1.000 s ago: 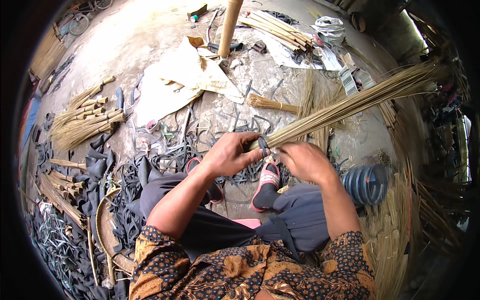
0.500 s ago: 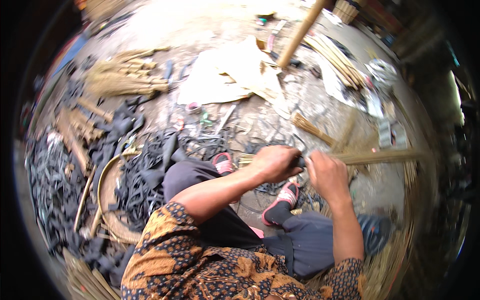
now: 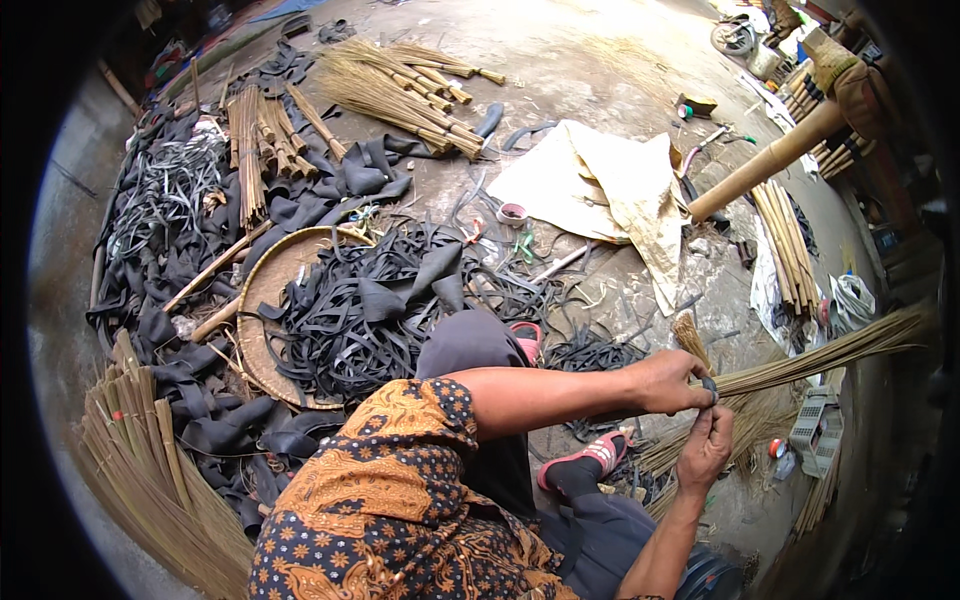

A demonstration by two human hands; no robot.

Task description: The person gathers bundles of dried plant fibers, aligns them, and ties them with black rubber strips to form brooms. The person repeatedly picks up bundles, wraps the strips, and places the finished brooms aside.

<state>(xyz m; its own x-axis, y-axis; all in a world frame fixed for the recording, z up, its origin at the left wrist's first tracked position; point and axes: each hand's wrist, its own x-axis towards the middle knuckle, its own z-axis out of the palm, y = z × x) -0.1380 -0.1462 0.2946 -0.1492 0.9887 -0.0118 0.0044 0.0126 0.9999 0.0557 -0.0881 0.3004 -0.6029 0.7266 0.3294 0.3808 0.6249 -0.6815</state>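
Observation:
A bundle of thin broom bristles [image 3: 825, 357] reaches out to the right, its long ends fanning and tilted slightly upward. My left hand [image 3: 665, 383] is closed round the bundle's near end. A black rubber strip [image 3: 711, 388] circles the bundle just at my left fingertips. Just below, my right hand [image 3: 706, 447] is closed, its fingertips pinched at that strip. The end of the bundle inside my left hand is hidden. Under my hands, more loose bristles [image 3: 745, 440] lie on the floor.
A round woven tray [image 3: 262, 290] carries a heap of black rubber strips [image 3: 365, 320]. Tied brush bundles [image 3: 385, 95] and a pale sack [image 3: 590, 185] lie farther off. A bamboo pole [image 3: 765, 165] slants at right. Stick bundles [image 3: 135, 430] stand at lower left.
The view has swung left, so the floor things sit farther right in it. My right hand has gone from beside my left hand to below it. The bundle now tilts upward.

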